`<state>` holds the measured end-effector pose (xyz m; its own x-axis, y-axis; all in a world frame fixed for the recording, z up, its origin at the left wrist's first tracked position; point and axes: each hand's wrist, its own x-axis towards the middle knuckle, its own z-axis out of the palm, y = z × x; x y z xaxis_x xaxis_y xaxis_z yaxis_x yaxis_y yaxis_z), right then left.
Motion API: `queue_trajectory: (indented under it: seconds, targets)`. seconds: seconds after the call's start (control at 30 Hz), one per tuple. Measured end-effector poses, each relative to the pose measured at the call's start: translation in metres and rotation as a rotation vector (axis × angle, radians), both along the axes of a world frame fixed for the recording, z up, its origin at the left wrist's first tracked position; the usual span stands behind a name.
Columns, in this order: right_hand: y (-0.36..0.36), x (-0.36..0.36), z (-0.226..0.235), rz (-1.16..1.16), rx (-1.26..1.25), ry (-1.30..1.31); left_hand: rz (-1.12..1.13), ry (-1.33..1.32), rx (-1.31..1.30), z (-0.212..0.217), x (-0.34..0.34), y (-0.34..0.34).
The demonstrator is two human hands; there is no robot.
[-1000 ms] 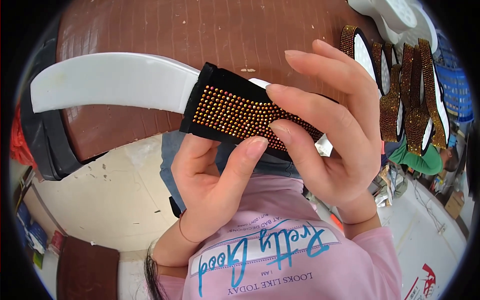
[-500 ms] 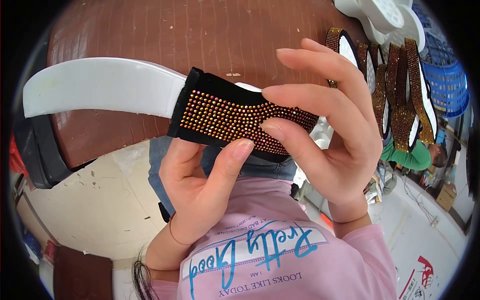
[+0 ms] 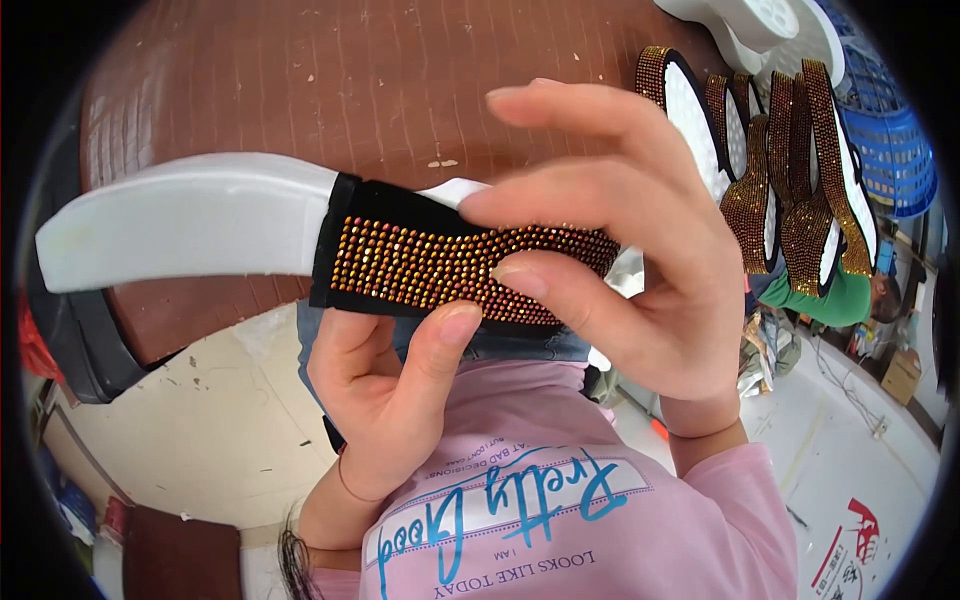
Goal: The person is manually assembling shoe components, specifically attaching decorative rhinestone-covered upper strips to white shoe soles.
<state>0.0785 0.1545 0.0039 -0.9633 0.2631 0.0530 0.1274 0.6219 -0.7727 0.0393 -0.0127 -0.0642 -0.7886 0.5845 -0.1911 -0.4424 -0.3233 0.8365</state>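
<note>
A long, curved white piece [image 3: 190,220] that looks like a shoe sole extends left over the table. Around its right part wraps a black strip [image 3: 410,262] studded with rows of copper-gold rhinestones. My left hand [image 3: 375,375] grips the strip from below, thumb on its lower edge in front and fingers hidden behind. From the right, my right hand [image 3: 660,265] pinches it, with the thumb on the stones and a finger at the upper edge; the other fingers are raised. The strip's far right end is partly behind my right hand.
Several white soles edged with rhinestone strips [image 3: 805,190] stand at the right, near plain white pieces [image 3: 755,25] and a blue plastic basket [image 3: 885,150]. The brown tabletop [image 3: 300,60] lies beyond my hands. A person in a green top [image 3: 830,298] is farther right.
The white piece and studded strip have shifted left and slightly down in view, and tilt less. Both hands move along with them, still holding on.
</note>
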Motion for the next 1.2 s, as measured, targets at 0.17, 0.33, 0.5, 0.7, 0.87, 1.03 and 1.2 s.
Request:
queue_trajectory:
  seconds: [0.17, 0.33, 0.5, 0.7, 0.87, 1.03, 1.2]
  targets:
    - [0.008, 0.005, -0.004, 0.094, 0.052, -0.070, 0.003, -0.059, 0.006, 0.002, 0.002, -0.002]
    - [0.003, 0.006, -0.006, -0.076, -0.111, -0.023, 0.023, -0.041, -0.025, 0.001, 0.005, -0.001]
    - [-0.001, 0.009, -0.012, -0.122, -0.080, 0.043, 0.062, -0.104, -0.075, 0.000, 0.007, -0.002]
    - [0.002, 0.009, -0.016, -0.145, -0.117, 0.044, 0.034, -0.005, -0.192, -0.004, 0.008, -0.014]
    - [0.009, 0.002, -0.012, -0.077, -0.102, -0.032, 0.034, 0.004, -0.214, 0.000, 0.004, -0.015]
    - [0.014, -0.004, -0.011, -0.051, -0.093, -0.065, 0.062, -0.021, -0.183, 0.001, 0.001, -0.007]
    - [0.017, -0.010, -0.007, 0.009, -0.068, -0.084, -0.043, 0.007, -0.113, -0.003, -0.004, -0.005]
